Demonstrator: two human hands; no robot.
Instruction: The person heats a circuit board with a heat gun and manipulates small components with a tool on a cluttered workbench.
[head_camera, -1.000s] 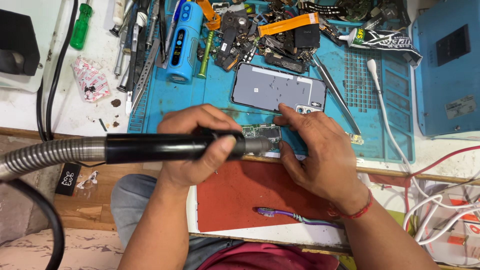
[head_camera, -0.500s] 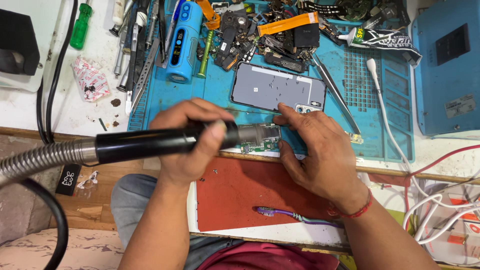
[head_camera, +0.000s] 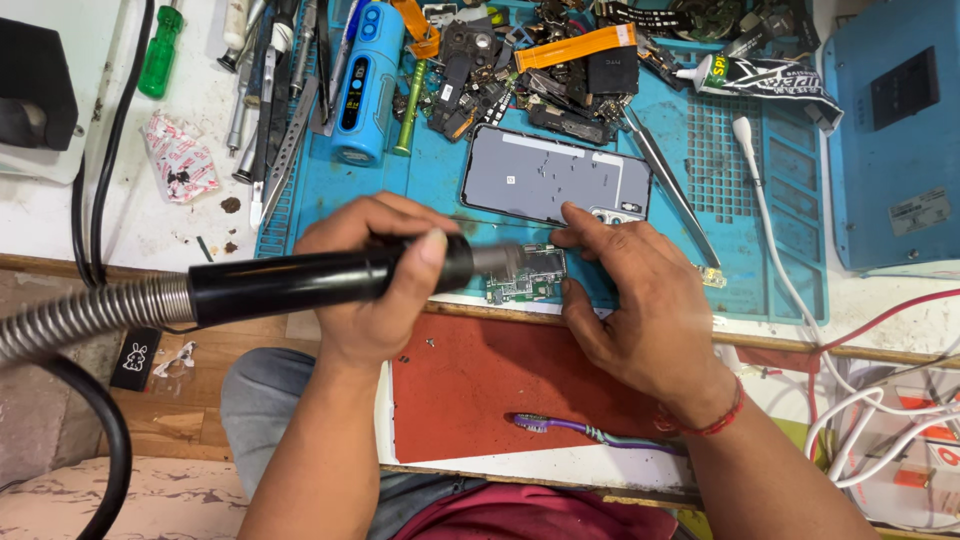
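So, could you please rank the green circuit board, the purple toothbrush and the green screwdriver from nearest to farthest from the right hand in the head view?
1. Green circuit board: touching the right hand, at its fingertips.
2. Purple toothbrush: below the wrist, on the red mat.
3. Green screwdriver: far upper left corner.

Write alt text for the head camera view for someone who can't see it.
A person's left hand holds a black hot-air wand with its nozzle over a small green circuit board, which the right hand steadies at the edge of a blue work mat. A grey phone back lies just beyond.
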